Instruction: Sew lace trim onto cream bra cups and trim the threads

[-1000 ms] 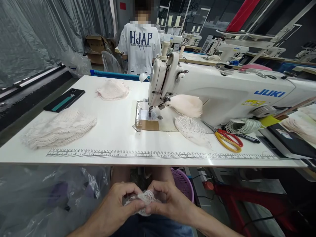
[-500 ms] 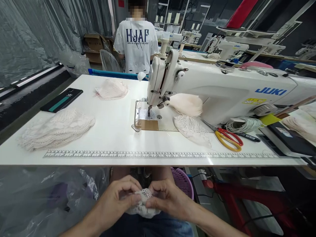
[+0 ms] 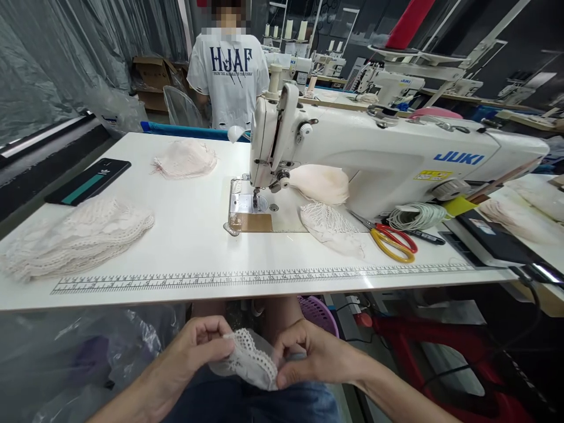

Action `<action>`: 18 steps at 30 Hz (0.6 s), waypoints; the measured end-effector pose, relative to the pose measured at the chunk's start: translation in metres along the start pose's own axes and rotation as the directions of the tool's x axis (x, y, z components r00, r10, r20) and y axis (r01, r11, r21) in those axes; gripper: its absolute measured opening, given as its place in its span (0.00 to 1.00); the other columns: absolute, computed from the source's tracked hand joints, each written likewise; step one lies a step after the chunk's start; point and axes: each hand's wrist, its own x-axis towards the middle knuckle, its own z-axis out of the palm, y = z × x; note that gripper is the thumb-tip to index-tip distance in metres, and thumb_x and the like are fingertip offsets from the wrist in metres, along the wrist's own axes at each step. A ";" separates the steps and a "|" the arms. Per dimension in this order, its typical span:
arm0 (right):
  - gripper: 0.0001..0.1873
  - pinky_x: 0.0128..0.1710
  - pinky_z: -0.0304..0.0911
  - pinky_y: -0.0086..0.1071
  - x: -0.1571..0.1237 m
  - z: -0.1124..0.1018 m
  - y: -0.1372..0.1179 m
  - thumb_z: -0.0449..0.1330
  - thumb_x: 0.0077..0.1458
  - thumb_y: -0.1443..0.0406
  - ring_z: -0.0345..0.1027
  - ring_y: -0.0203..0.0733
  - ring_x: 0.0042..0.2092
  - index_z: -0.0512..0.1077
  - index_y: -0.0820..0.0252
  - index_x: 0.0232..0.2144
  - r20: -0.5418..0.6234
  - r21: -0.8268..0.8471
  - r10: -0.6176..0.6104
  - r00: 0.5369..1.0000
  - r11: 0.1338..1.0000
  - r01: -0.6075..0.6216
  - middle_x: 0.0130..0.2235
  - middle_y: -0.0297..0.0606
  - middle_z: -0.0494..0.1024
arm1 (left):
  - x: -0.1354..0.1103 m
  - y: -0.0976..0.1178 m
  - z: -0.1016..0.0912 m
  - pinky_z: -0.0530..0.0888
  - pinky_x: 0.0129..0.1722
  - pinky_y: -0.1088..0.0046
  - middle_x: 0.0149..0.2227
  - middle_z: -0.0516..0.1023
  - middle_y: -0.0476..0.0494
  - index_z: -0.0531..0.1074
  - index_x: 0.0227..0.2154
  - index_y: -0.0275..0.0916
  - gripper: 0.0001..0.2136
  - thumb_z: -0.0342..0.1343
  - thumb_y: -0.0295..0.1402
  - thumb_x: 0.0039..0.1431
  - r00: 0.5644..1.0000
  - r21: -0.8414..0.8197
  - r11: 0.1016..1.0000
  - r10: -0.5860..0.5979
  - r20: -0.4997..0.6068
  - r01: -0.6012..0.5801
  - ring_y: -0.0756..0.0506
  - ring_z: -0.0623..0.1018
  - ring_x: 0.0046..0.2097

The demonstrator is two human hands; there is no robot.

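Note:
Above my lap, below the table's front edge, a small white lace-edged fabric piece is stretched between both hands. My left hand pinches its left end between thumb and fingers. At the lower right end, my right hand grips the lace edge with thumb and forefinger. The scalloped, holed border faces up, with sheer cloth behind it. On the table stands a white sewing machine, its presser foot over the metal plate. Beside the plate lie a netted lace piece and a cream fabric cup.
A lace stack, a pale pink fabric pile and a black phone-like slab occupy the table's left. Scissors, coiled cord and a black box lie right. A purple basket stands below; a person stands behind.
My hands have spread apart, opening the bunched lace piece into a flatter strip with its border showing. The view has shifted slightly, so the table appears further left and tilted.

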 end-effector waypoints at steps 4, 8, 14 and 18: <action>0.20 0.26 0.50 0.24 0.007 0.005 0.002 0.70 0.38 0.56 0.55 0.31 0.27 0.73 0.64 0.29 -0.017 -0.070 -0.037 0.999 0.997 0.036 0.24 0.29 0.67 | 0.007 -0.001 0.005 0.61 0.32 0.75 0.30 0.70 0.47 0.73 0.24 0.35 0.11 0.60 0.39 0.49 0.989 0.250 0.959 0.116 0.088 -0.135 0.48 0.67 0.33; 0.20 0.23 0.46 0.23 0.018 0.013 0.004 0.67 0.44 0.53 0.52 0.29 0.25 0.69 0.65 0.26 -0.043 -0.044 -0.051 0.998 0.998 0.050 0.23 0.28 0.63 | 0.010 0.001 0.010 0.60 0.29 0.75 0.24 0.67 0.50 0.74 0.23 0.34 0.11 0.56 0.38 0.51 0.981 0.425 0.885 0.167 0.096 -0.192 0.49 0.65 0.29; 0.17 0.22 0.43 0.23 0.017 0.013 0.008 0.64 0.49 0.56 0.49 0.29 0.25 0.67 0.64 0.24 -0.172 -0.255 -0.163 0.972 0.960 0.116 0.22 0.27 0.59 | 0.003 0.008 0.013 0.62 0.31 0.76 0.27 0.71 0.49 0.75 0.27 0.35 0.09 0.56 0.36 0.51 0.984 0.486 0.856 0.169 0.064 -0.178 0.48 0.68 0.31; 0.14 0.21 0.43 0.23 0.012 0.012 0.007 0.64 0.50 0.60 0.49 0.28 0.24 0.67 0.63 0.24 -0.230 -0.412 -0.227 0.946 0.904 0.116 0.21 0.25 0.59 | 0.005 0.004 0.013 0.63 0.31 0.76 0.28 0.73 0.49 0.75 0.28 0.36 0.08 0.58 0.36 0.49 0.979 0.550 0.814 0.198 0.041 -0.188 0.47 0.70 0.32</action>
